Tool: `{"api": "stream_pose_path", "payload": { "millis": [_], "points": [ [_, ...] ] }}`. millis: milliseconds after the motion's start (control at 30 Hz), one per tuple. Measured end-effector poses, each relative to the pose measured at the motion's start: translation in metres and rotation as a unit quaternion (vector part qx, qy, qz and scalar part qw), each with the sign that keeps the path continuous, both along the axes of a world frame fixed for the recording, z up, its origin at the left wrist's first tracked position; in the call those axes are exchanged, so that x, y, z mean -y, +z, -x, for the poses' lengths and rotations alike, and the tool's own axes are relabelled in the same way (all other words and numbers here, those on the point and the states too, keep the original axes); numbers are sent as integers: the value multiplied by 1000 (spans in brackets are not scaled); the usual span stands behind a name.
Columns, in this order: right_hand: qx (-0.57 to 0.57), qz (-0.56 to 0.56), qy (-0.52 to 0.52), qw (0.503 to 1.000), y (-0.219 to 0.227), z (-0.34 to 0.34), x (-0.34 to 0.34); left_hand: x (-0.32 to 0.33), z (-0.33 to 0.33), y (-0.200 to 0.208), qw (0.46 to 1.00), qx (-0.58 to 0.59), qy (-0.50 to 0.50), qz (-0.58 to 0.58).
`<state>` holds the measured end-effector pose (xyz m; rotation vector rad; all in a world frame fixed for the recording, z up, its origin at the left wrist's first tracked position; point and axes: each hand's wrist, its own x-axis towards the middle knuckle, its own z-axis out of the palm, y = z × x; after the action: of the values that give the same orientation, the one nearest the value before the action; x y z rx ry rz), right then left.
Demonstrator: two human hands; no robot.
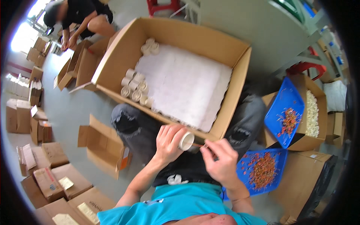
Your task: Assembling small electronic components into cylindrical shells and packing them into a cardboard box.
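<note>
My left hand (168,144) is wrapped round a short white cylindrical cup (186,141), its open mouth turned toward the right. Beside it, my right hand (221,159) pinches a thin reddish wire-like piece (198,145) that reaches toward the cup's mouth; how far it goes in cannot be made out. Both hands are above my lap, just in front of a large open cardboard box (240,86). Inside that box, several similar white cups (135,84) stand and lie along the left side on a white layer (183,82). A smaller cluster of cups (150,47) sits in its far left corner.
To the right, two blue trays (270,122) hold small orange-red pieces (263,170). Behind them, a carton holds small whitish pieces (312,112). An open carton (103,146) lies on the floor at left, near stacked boxes (54,180). Another person (84,17) crouches far left.
</note>
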<state>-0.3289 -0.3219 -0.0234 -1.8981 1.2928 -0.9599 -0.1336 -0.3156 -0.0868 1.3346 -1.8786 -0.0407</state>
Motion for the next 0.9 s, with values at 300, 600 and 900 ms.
{"api": "stream_pose_path", "payload": {
  "millis": [300, 600, 900],
  "points": [
    [-10, 85, 17, 996, -21, -25, -2, -2, 14, 12, 1000, 6, -13, -12],
    [85, -65, 92, 990, -15, -14, 16, -8, 24, 18, 969, -184, -83, -144],
    [-1, -6, 82, 997, -15, -12, 13, -8, 23, 14, 979, -137, -74, -134]
  ]
}}
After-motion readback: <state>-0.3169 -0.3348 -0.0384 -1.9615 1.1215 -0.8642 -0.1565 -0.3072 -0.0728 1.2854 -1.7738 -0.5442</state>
